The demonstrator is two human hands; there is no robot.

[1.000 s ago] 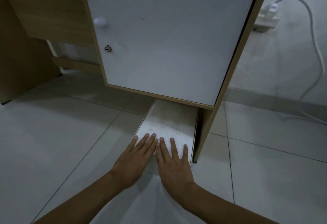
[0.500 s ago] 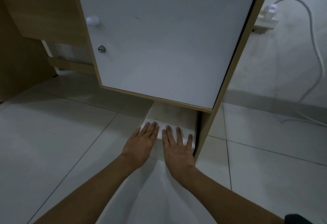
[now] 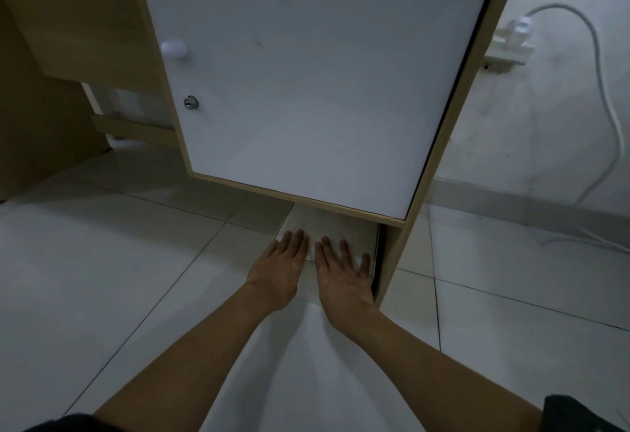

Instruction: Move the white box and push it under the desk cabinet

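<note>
The flat white box [image 3: 335,227] lies on the floor, mostly slid into the gap beneath the desk cabinet [image 3: 306,90], with only its near strip showing. My left hand [image 3: 279,268] and my right hand [image 3: 342,273] lie flat side by side, fingers spread, fingertips resting on the box's near edge and palms on the tiles. Neither hand grips anything. The far part of the box is hidden under the cabinet's white door.
The cabinet's wooden side panel [image 3: 395,254] stands right beside the box's right edge. A power strip [image 3: 509,46] with a white cable [image 3: 610,118] hangs on the wall at right. The desk's wooden leg panel [image 3: 41,131] is at left. White floor tiles [image 3: 102,278] surround.
Both hands have slid forward, and the box has gone deeper under the cabinet, so less of its top shows now.
</note>
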